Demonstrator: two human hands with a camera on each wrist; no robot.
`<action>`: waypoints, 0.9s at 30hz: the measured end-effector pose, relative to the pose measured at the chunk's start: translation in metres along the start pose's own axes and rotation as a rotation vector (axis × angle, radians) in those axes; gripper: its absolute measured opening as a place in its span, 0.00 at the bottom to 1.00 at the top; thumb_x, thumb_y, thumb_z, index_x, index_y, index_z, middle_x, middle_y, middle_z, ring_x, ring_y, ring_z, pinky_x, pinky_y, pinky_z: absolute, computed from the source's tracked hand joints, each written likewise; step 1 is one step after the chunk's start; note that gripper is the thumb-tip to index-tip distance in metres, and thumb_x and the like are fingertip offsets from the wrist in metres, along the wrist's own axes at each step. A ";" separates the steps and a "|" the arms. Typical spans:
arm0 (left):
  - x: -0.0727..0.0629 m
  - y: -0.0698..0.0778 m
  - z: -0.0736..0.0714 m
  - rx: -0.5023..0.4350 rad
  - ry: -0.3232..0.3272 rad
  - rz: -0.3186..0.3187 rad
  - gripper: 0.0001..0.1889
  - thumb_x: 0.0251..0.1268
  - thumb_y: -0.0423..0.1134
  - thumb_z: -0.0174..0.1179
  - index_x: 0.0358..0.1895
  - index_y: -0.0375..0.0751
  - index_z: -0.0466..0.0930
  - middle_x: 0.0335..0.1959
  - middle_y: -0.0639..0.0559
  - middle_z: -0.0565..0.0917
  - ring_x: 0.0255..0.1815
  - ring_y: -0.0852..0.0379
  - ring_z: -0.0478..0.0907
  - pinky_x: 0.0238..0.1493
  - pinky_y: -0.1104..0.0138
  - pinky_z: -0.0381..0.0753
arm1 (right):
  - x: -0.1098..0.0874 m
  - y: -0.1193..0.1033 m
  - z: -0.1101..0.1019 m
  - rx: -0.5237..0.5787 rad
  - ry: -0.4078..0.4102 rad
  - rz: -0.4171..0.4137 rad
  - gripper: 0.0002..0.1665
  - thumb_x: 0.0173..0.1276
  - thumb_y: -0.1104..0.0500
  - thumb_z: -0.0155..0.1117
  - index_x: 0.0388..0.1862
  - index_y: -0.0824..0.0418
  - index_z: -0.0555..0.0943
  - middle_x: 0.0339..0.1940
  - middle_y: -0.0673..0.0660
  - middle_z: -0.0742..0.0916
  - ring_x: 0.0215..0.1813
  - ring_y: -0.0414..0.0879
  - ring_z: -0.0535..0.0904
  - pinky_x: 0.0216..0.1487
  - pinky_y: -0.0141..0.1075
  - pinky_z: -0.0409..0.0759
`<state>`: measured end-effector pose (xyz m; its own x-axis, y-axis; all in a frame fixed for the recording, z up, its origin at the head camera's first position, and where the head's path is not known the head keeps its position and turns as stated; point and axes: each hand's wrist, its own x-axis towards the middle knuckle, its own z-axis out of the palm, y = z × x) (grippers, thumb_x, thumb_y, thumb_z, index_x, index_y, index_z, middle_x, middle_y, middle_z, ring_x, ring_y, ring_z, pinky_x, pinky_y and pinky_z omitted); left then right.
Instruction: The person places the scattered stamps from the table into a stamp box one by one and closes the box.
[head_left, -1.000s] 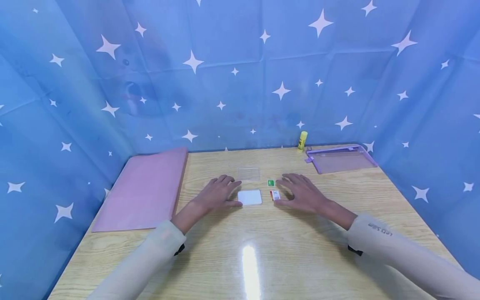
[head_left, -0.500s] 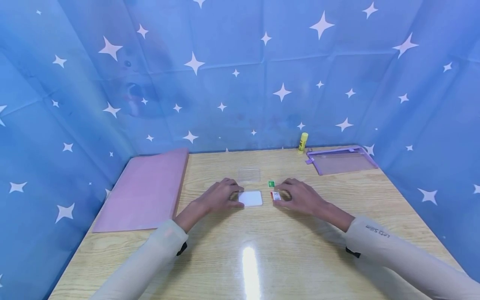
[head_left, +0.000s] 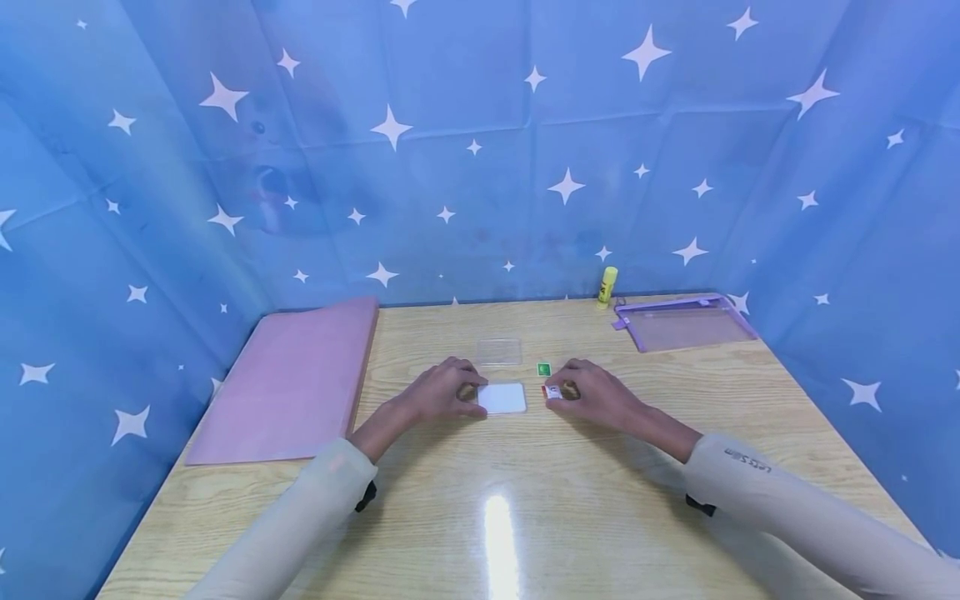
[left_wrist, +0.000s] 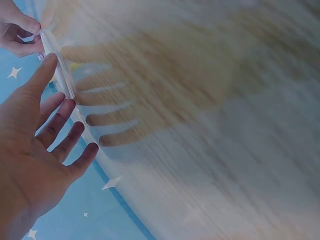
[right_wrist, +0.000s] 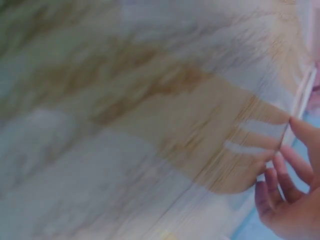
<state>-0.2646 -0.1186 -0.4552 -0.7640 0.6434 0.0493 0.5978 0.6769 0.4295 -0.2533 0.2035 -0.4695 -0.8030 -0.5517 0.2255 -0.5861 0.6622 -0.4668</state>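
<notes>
A flat white rectangular case point(head_left: 504, 397) lies on the table in front of me. My left hand point(head_left: 442, 393) holds its left side, thumb at the near corner and a finger at the far one. The left wrist view shows this case point(left_wrist: 59, 65) edge-on, with the other fingers of the left hand point(left_wrist: 55, 145) spread. To its right, my right hand point(head_left: 600, 395) pinches a small white card with a red edge point(head_left: 552, 392), partly covered by the fingers. A small green square point(head_left: 543, 369) lies just behind that card. Behind the white case is a clear flat plastic piece point(head_left: 499, 352).
A pink folder point(head_left: 288, 375) covers the table's left side. At the back right stand a yellow glue stick point(head_left: 607, 285) and, beside it, a purple-edged mesh zip pouch point(head_left: 686, 323) lies flat. A blue starry curtain point(head_left: 480, 167) surrounds the wooden table point(head_left: 420, 517).
Both hands have lowered and their fingers have closed in: the left from hovering beside the white case to gripping its side, the right onto the small red-edged card.
</notes>
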 end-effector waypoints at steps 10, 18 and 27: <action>0.001 -0.001 0.001 -0.010 -0.001 -0.001 0.29 0.62 0.53 0.75 0.62 0.41 0.85 0.59 0.48 0.83 0.62 0.50 0.76 0.63 0.56 0.78 | 0.004 -0.002 0.001 0.051 -0.040 -0.022 0.16 0.70 0.61 0.73 0.55 0.64 0.88 0.48 0.58 0.86 0.38 0.47 0.75 0.35 0.35 0.74; 0.002 0.002 0.002 -0.009 -0.007 -0.037 0.30 0.61 0.54 0.75 0.63 0.42 0.84 0.60 0.49 0.82 0.62 0.51 0.76 0.64 0.58 0.77 | 0.003 -0.009 -0.007 0.058 -0.070 0.032 0.19 0.72 0.61 0.71 0.59 0.66 0.86 0.50 0.61 0.85 0.40 0.49 0.77 0.35 0.37 0.75; 0.003 0.003 0.002 -0.008 -0.020 -0.056 0.30 0.61 0.53 0.76 0.63 0.42 0.84 0.60 0.49 0.83 0.61 0.51 0.76 0.62 0.58 0.78 | 0.003 -0.007 -0.006 0.070 -0.077 0.014 0.17 0.71 0.63 0.72 0.57 0.64 0.87 0.50 0.60 0.85 0.35 0.44 0.73 0.32 0.35 0.73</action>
<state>-0.2648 -0.1136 -0.4551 -0.7910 0.6118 0.0067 0.5523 0.7093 0.4381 -0.2526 0.2005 -0.4603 -0.7987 -0.5817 0.1537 -0.5639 0.6346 -0.5285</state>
